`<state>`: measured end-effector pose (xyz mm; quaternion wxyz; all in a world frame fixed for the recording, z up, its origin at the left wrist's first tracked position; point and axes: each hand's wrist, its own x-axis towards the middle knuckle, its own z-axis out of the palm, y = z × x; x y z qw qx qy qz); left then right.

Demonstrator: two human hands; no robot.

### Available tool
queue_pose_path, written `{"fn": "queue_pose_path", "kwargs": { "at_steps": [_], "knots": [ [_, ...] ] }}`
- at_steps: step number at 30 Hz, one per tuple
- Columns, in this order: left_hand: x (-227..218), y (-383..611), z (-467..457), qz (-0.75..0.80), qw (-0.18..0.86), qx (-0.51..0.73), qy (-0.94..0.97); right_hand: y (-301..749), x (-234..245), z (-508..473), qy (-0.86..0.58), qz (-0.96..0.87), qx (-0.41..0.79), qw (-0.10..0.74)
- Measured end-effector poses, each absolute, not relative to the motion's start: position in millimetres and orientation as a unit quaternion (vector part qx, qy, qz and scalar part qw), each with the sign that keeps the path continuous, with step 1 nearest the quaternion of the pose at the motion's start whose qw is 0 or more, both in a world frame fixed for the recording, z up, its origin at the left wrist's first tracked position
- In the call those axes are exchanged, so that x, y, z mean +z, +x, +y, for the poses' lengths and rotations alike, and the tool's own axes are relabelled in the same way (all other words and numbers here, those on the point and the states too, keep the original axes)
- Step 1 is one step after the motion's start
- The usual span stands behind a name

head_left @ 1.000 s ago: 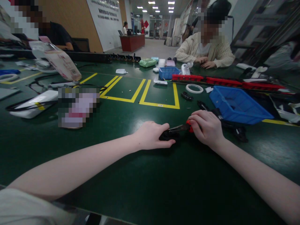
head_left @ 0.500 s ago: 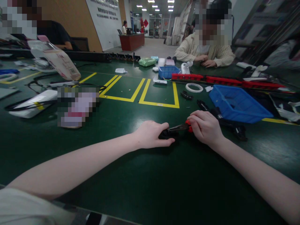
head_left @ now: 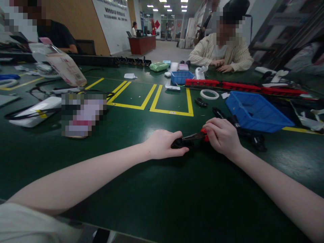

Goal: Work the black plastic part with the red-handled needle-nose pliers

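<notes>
My left hand [head_left: 165, 144] is closed round a small black part [head_left: 181, 143], its thumb above and a finger below. What kind of part it is I cannot make out. In my right hand [head_left: 221, 136] are red-handled pliers [head_left: 193, 136], held by the grips with most of the handles hidden in the fist. Their dark metal jaws point left and meet the black part by my left thumb. Both hands are low over the green table [head_left: 162, 189].
To the right stand a blue bin [head_left: 260, 113] and black parts [head_left: 258, 142]. A white tape ring [head_left: 209, 94] lies beyond my hands, near a red rail [head_left: 240, 87]. At left are a phone [head_left: 86, 116], a white device [head_left: 37, 111] and a bottle [head_left: 67, 67]. A person [head_left: 222, 50] sits opposite.
My hands stay almost in place. The plier jaws look slightly further apart at the black part, and the person opposite has shifted their head a little.
</notes>
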<state>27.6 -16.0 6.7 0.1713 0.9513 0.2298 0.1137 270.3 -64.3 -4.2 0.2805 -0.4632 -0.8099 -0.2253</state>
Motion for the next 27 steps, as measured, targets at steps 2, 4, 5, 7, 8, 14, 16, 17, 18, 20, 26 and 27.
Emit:
{"fn": "queue_pose_path", "kwargs": {
  "at_steps": [2, 4, 5, 7, 8, 14, 16, 17, 18, 20, 26, 27],
  "knots": [
    [7.1, 27.7, -16.0, 0.230, 0.174, 0.114, 0.951, 270.4, -4.1, -64.3, -0.467, -0.809, -0.222, 0.280],
    [7.6, 27.8, -16.2, 0.230, 0.177, 0.113, 0.950, 270.0, -3.8, -64.6, -0.471, -0.807, -0.219, 0.280],
    [7.8, 27.8, -16.3, 0.229, 0.179, 0.113, 0.950, 269.8, -3.7, -64.8, -0.472, -0.807, -0.218, 0.281],
    [8.1, 27.8, -16.4, 0.228, 0.181, 0.113, 0.950, 269.4, -3.4, -65.2, -0.475, -0.805, -0.216, 0.283],
    [8.1, 27.7, -16.5, 0.227, 0.180, 0.114, 0.950, 269.3, -3.3, -65.3, -0.476, -0.804, -0.215, 0.284],
    [6.8, 27.9, -16.1, 0.226, 0.173, 0.116, 0.952, 269.5, -3.8, -64.9, -0.473, -0.804, -0.218, 0.286],
    [6.7, 28.2, -15.8, 0.228, 0.170, 0.117, 0.952, 269.6, -3.9, -64.5, -0.470, -0.806, -0.220, 0.284],
    [6.7, 28.4, -15.7, 0.229, 0.169, 0.117, 0.952, 269.6, -4.0, -64.4, -0.469, -0.807, -0.221, 0.284],
    [6.9, 28.6, -15.5, 0.230, 0.167, 0.117, 0.952, 269.7, -4.0, -64.3, -0.468, -0.807, -0.222, 0.283],
    [7.3, 28.8, -15.3, 0.229, 0.167, 0.114, 0.952, 269.8, -4.0, -64.3, -0.468, -0.807, -0.223, 0.283],
    [7.6, 28.3, -15.9, 0.228, 0.166, 0.109, 0.953, 269.5, -4.3, -64.3, -0.467, -0.810, -0.221, 0.277],
    [7.5, 28.2, -16.1, 0.229, 0.166, 0.108, 0.953, 269.4, -4.4, -64.3, -0.467, -0.811, -0.221, 0.276]
  ]
}}
